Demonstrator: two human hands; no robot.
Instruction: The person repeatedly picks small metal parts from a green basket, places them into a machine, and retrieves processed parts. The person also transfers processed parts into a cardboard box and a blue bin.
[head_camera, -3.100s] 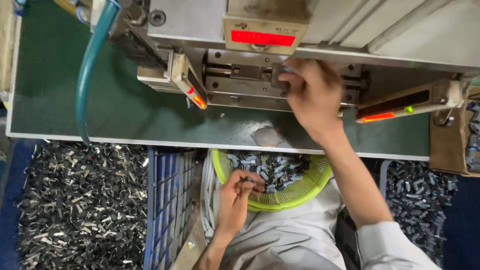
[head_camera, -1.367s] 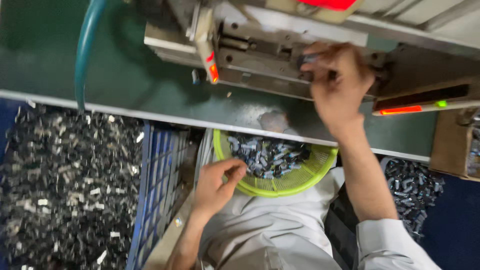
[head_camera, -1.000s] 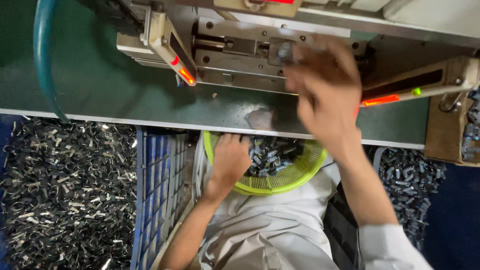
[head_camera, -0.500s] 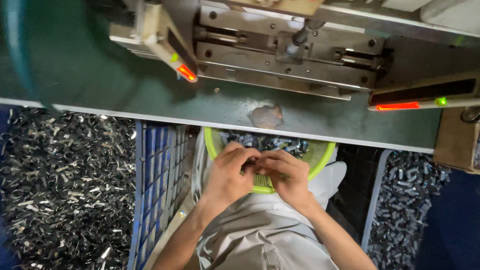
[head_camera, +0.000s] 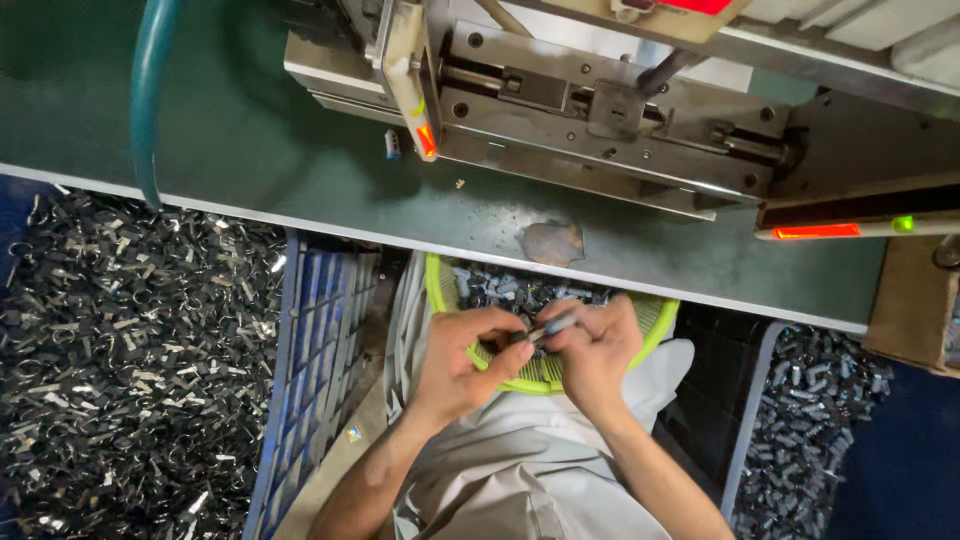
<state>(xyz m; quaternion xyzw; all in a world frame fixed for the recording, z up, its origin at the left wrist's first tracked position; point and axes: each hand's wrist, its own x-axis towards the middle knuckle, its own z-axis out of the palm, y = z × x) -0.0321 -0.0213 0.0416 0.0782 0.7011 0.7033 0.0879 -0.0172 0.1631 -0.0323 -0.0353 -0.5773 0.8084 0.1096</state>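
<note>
My left hand (head_camera: 468, 357) and my right hand (head_camera: 592, 350) meet over a lime-green mesh basket (head_camera: 655, 318) resting on my lap. Between their fingertips they pinch a small dark metal part (head_camera: 548, 327) with a shiny end. Several more small dark parts (head_camera: 505, 288) lie heaped in the basket's far half. Above the hands, a grey metal machine fixture (head_camera: 600, 120) with a slide and glowing red lights sits on the green bench (head_camera: 250, 150); no hand touches it.
A blue crate (head_camera: 310, 350) stands at the left beside a big heap of dark metal scraps (head_camera: 130, 350). Another bin of dark parts (head_camera: 810, 430) lies at the right. A teal hose (head_camera: 150, 90) hangs over the bench. A cardboard box (head_camera: 915, 305) sits at the far right.
My right hand left the machine fixture and came down to the basket, joining my left hand. Both now pinch one small part together.
</note>
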